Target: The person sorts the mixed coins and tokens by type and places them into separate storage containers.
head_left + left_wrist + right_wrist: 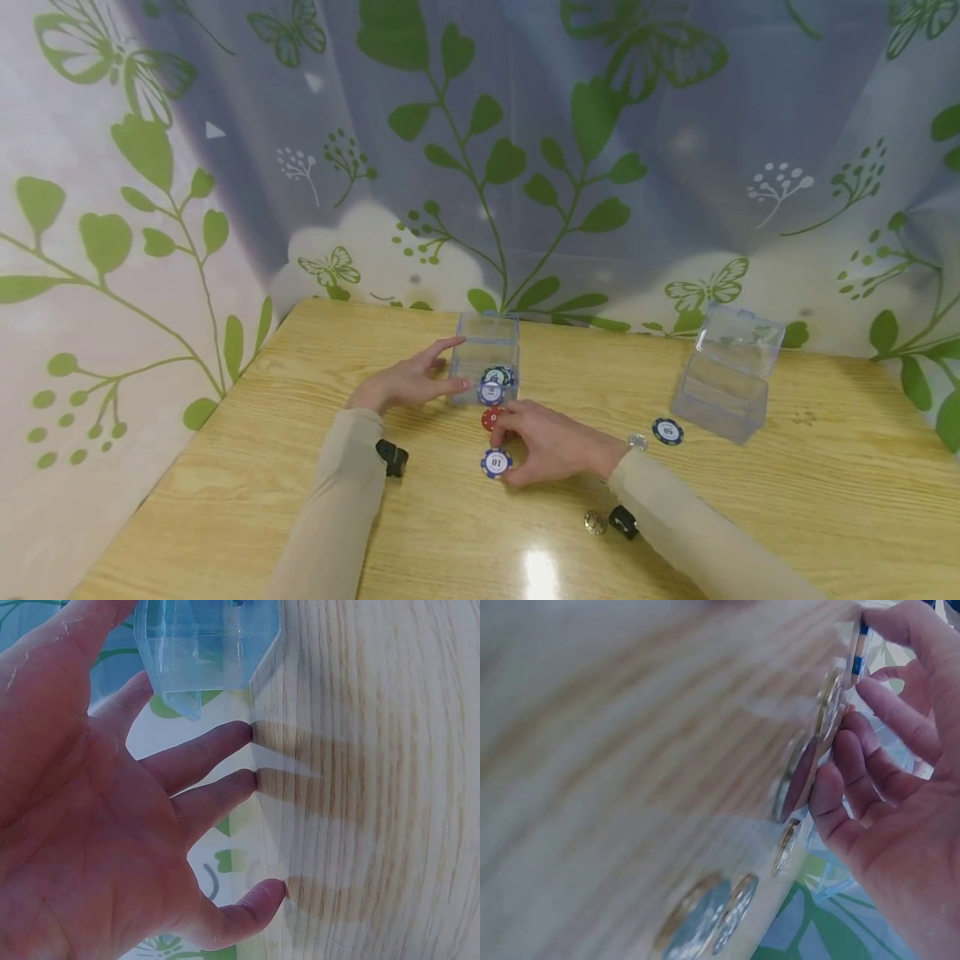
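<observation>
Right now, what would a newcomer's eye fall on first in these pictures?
Probably the curtain behind the table, with its big green leaf-and-butterfly print. After that, likely the red chip, a bright spot on the table between the clear box by the left hand and the blue chip marked 10, which the right hand pinches at its edge.

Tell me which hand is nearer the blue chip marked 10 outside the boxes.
Right. The right hand pinches the blue chip at its edge; the left hand is farther off, at the left side of the left clear box.
</observation>
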`<state>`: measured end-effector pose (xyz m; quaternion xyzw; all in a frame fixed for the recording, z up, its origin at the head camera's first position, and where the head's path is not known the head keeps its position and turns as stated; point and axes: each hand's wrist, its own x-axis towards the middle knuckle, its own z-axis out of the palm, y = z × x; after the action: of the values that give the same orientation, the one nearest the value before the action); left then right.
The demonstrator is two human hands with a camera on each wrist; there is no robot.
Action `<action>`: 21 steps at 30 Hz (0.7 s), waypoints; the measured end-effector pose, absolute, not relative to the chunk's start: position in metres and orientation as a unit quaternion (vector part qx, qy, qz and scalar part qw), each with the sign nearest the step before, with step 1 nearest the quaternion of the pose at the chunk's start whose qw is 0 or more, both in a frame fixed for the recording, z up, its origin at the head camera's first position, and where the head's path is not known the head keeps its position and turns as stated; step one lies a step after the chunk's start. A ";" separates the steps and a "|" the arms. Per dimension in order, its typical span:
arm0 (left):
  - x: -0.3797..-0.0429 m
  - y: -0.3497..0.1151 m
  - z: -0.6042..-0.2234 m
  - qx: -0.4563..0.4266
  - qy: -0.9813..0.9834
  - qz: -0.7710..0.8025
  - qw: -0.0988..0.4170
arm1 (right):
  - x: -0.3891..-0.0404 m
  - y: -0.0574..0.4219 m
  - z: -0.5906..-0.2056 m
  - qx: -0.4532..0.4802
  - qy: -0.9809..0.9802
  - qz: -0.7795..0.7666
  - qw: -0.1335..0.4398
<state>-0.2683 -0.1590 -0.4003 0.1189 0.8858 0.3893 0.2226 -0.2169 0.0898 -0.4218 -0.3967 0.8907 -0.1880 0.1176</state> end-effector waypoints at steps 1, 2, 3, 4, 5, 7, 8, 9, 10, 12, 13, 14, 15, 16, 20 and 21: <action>-0.268 -0.159 -0.401 0.119 0.886 0.389 0.223 | -0.217 0.091 -0.422 -0.398 0.889 -0.190 0.121; -0.269 -0.159 -0.401 0.119 0.886 0.388 0.223 | -0.218 0.092 -0.422 -0.401 0.887 -0.192 0.123; -0.269 -0.159 -0.401 0.119 0.886 0.388 0.224 | -0.218 0.093 -0.422 -0.404 0.885 -0.193 0.124; -0.269 -0.159 -0.402 0.119 0.887 0.387 0.224 | -0.219 0.093 -0.422 -0.410 0.883 -0.193 0.124; -0.270 -0.159 -0.402 0.119 0.887 0.386 0.224 | -0.220 0.094 -0.422 -0.417 0.880 -0.193 0.122; -0.270 -0.160 -0.402 0.118 0.887 0.385 0.224 | -0.221 0.094 -0.423 -0.428 0.874 -0.198 0.117; -0.269 -0.160 -0.402 0.117 0.888 0.385 0.224 | -0.222 0.094 -0.424 -0.433 0.871 -0.200 0.115; -0.269 -0.160 -0.402 0.117 0.888 0.384 0.224 | -0.222 0.094 -0.424 -0.437 0.870 -0.201 0.113; -0.269 -0.160 -0.402 0.117 0.888 0.383 0.223 | -0.223 0.094 -0.425 -0.440 0.868 -0.201 0.110; -0.269 -0.159 -0.401 0.118 0.890 0.382 0.221 | -0.224 0.094 -0.425 -0.441 0.868 -0.201 0.110; -0.269 -0.159 -0.400 0.120 0.890 0.381 0.220 | -0.224 0.094 -0.425 -0.441 0.868 -0.201 0.110; -0.269 -0.159 -0.400 0.121 0.890 0.381 0.220 | -0.224 0.094 -0.425 -0.440 0.869 -0.200 0.111; -0.268 -0.159 -0.400 0.122 0.889 0.382 0.220 | -0.224 0.094 -0.425 -0.440 0.869 -0.198 0.112; -0.268 -0.159 -0.400 0.122 0.889 0.382 0.221 | -0.224 0.094 -0.425 -0.440 0.869 -0.198 0.113; -0.268 -0.159 -0.399 0.123 0.887 0.385 0.224 | -0.225 0.094 -0.424 -0.440 0.868 -0.197 0.117; -0.268 -0.159 -0.399 0.121 0.887 0.386 0.224 | -0.225 0.094 -0.424 -0.439 0.868 -0.197 0.118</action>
<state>-0.2680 -0.1591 -0.3989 0.1208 0.8867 0.3859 0.2242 -0.2249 0.0936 -0.4241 -0.4393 0.8685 -0.1975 0.1176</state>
